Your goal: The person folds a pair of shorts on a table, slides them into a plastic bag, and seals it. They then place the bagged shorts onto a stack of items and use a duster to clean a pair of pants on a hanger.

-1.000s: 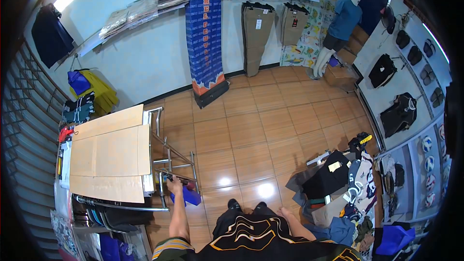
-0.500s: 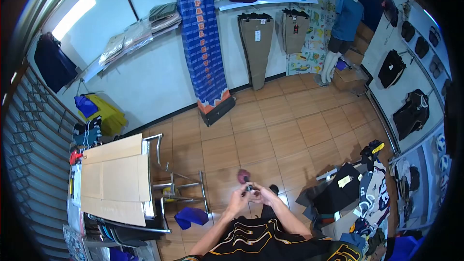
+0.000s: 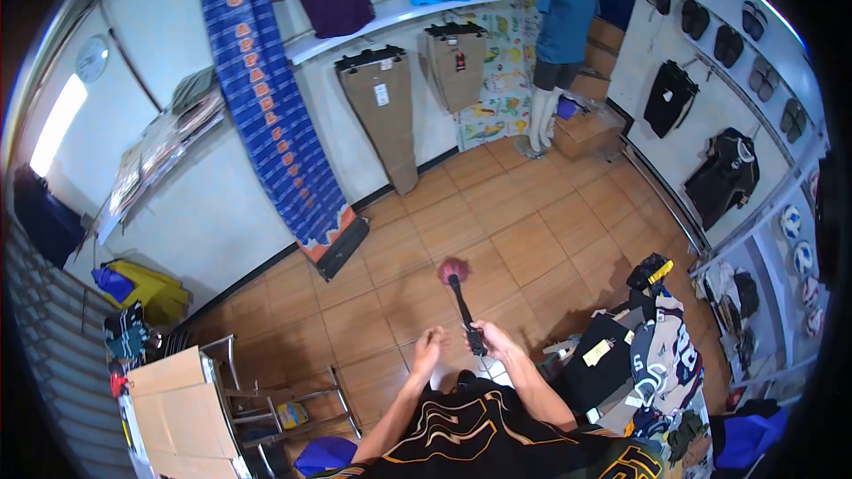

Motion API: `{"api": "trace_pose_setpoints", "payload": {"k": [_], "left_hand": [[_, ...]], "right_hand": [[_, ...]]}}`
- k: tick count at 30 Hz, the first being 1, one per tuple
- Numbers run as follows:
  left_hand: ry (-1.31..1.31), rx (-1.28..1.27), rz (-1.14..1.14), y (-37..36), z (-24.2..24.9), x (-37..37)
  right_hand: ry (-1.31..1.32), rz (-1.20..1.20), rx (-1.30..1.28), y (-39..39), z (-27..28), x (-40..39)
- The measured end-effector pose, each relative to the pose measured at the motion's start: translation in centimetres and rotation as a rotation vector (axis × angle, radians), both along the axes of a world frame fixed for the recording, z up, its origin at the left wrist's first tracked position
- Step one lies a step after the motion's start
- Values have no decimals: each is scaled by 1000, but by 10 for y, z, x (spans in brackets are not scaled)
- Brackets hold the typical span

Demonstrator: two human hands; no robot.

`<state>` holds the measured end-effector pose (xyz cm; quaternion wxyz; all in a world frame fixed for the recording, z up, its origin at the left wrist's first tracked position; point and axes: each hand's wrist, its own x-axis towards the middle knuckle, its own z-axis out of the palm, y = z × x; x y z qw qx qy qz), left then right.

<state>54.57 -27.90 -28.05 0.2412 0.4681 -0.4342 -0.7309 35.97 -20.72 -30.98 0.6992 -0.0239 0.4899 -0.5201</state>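
A duster with a black handle and a fluffy pinkish-red head (image 3: 454,271) points away from my body over the tiled floor. My right hand (image 3: 490,340) is wrapped round the lower end of its handle. Just to the left, my left hand (image 3: 431,344) is raised and apart from the duster; its fingers look loosely bent and apart, with nothing seen in them.
At the lower left stands a cardboard-topped table (image 3: 177,408) beside a metal-legged stool (image 3: 333,390). Piled clothes (image 3: 661,355) lie at the right. A tall blue banner (image 3: 266,106), hanging trousers (image 3: 382,115) and a dressed mannequin (image 3: 561,22) stand along the back wall.
My left hand has come off the duster and moved left. The duster now extends forward in my right hand. The view has turned to the right.
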Motion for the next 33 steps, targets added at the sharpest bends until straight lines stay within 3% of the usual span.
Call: {"api": "trace_pose_setpoints", "payload": {"k": [6,7,8,9,12,13,14,16,20,22,25,31,33], "left_hand": [[160,300,-89,-72,-35,-65],[153,347,-72,-82,-22,-73],[148,394,-54,-92,-8,-82],[161,419,134,-94,13,-98],[354,435,193,-130,-11,-110],[368,450,250,-140,18,-117],[377,449,256,-157,7,-122],[460,399,445,-199,-27,-127],[360,292,564,-293,-43,-132],[341,235,590,-360,-24,-138],[271,161,616,-411,3,-143],[158,65,632,-469,37,-148],[-16,-132,479,-479,44,-146]], "right_hand": [[-142,82,-91,-32,34,-24],[-176,88,-96,-36,48,-23],[-207,96,-102,-42,56,-28],[-270,145,-175,-54,49,-32],[-151,186,-136,-82,31,-54],[-145,192,-135,-94,31,-65],[-79,216,-134,-107,33,-76],[-6,247,-137,-137,34,-100],[112,165,58,-193,10,-166],[246,15,100,-242,11,-206],[330,5,84,-284,17,-244],[316,-21,37,-369,35,-268],[347,5,54,-403,39,-274]]}}
